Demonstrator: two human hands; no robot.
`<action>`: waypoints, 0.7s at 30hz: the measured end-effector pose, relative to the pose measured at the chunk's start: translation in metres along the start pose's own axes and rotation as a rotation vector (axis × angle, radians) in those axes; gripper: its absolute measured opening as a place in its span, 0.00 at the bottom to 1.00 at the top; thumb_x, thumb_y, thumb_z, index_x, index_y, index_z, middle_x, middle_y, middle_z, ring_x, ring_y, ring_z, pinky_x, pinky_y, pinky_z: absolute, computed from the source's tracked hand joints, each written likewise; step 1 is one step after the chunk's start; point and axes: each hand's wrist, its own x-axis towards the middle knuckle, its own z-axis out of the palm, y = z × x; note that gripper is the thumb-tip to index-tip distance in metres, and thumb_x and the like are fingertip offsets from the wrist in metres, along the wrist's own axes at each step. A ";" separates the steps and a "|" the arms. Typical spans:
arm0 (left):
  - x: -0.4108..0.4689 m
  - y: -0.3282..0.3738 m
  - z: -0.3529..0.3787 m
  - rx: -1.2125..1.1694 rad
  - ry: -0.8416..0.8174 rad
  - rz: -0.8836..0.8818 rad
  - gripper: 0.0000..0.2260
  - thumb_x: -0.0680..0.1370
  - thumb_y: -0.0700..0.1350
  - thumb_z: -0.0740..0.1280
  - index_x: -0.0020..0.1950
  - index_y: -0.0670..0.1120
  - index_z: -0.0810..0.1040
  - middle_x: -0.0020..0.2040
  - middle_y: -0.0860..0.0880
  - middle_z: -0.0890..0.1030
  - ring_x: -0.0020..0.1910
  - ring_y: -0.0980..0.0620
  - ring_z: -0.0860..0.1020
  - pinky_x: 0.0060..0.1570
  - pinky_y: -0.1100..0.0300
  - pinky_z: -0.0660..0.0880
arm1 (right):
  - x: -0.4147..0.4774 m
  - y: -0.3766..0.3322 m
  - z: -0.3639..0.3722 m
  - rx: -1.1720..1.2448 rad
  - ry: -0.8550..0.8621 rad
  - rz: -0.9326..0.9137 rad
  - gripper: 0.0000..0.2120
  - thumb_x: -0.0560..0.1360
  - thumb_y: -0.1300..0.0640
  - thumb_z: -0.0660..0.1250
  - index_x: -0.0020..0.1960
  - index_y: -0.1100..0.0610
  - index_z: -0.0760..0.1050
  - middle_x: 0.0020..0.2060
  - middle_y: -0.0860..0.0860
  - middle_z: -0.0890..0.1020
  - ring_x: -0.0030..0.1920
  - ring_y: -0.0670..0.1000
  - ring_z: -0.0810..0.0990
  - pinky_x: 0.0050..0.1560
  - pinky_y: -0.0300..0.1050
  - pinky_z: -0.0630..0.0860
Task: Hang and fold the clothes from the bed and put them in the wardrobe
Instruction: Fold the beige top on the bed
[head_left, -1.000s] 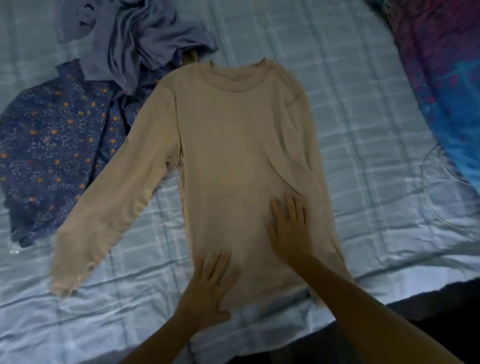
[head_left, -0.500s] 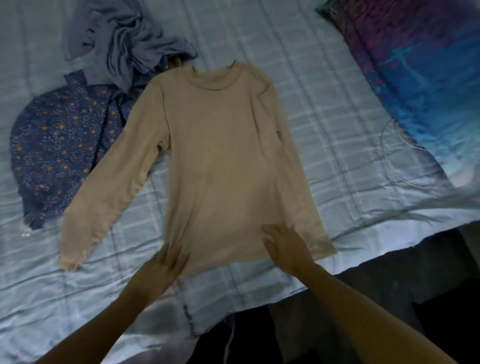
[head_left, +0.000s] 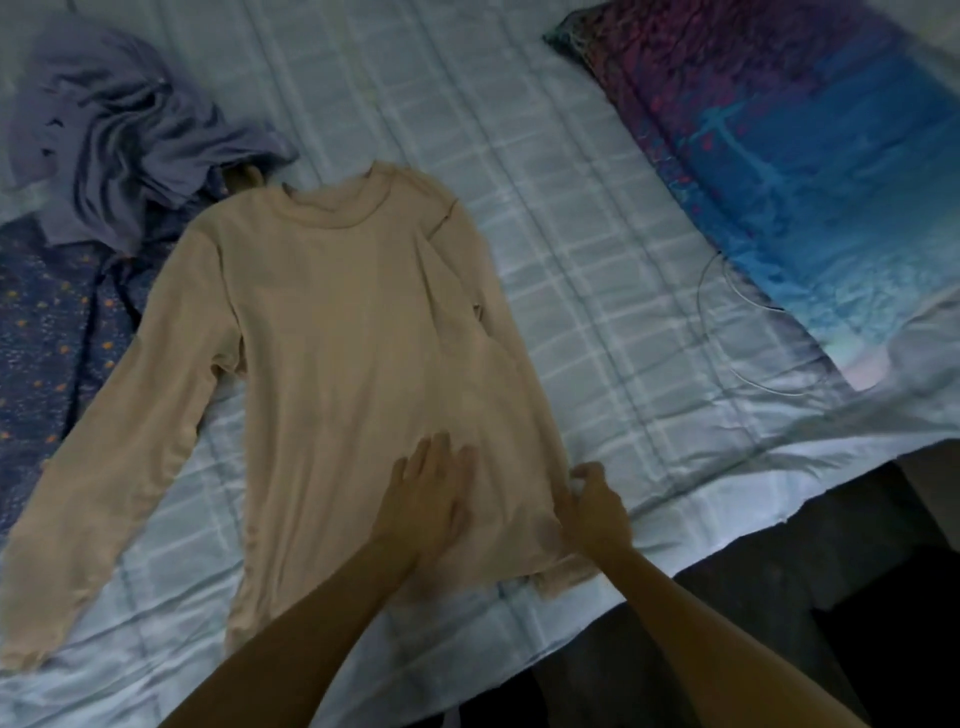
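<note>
Left hand (head_left: 426, 499), moved up from the hem, presses straight fingers on the beige long-sleeved knit top (head_left: 337, 338) spread on the pale checked bedsheet (head_left: 571, 234), while right hand (head_left: 595, 512) pinches its side edge just beside those fingers; the fold should turn inward against that anchoring palm.

Beige long-sleeved top (head_left: 353, 332) lies flat on the bed (head_left: 597, 270), neckline away from me. Its sleeve on my left is stretched out toward the near left corner; the other sleeve is folded in over the body. My left grip (head_left: 431, 499) rests flat on the lower front of the top, fingers straight. My right grip (head_left: 597, 506) pinches the top's right edge near the hem, fingers curled. A crumpled lavender garment (head_left: 130, 135) touches the top's far left shoulder, over a dark blue dotted garment (head_left: 47, 322). Blue and purple pillow (head_left: 779, 156) at far right.
</note>
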 end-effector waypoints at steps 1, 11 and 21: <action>0.007 0.005 0.001 0.022 -0.059 0.009 0.31 0.69 0.55 0.56 0.71 0.47 0.65 0.67 0.36 0.72 0.61 0.35 0.75 0.51 0.39 0.75 | 0.002 0.003 -0.006 0.009 0.027 -0.029 0.08 0.80 0.52 0.58 0.51 0.55 0.72 0.40 0.50 0.77 0.44 0.54 0.79 0.45 0.46 0.74; -0.003 0.013 0.016 0.091 -0.163 0.034 0.31 0.80 0.54 0.58 0.78 0.52 0.46 0.77 0.39 0.42 0.75 0.35 0.49 0.67 0.35 0.57 | -0.007 -0.024 -0.066 0.277 0.846 -0.153 0.14 0.79 0.57 0.52 0.41 0.61 0.72 0.34 0.54 0.73 0.37 0.57 0.75 0.45 0.56 0.74; -0.082 -0.044 0.035 0.103 -0.050 0.093 0.14 0.59 0.53 0.67 0.42 0.50 0.81 0.40 0.47 0.80 0.40 0.46 0.79 0.41 0.56 0.74 | -0.126 -0.087 0.030 -0.418 0.044 -0.912 0.25 0.76 0.39 0.49 0.49 0.52 0.80 0.41 0.51 0.83 0.39 0.52 0.81 0.37 0.42 0.74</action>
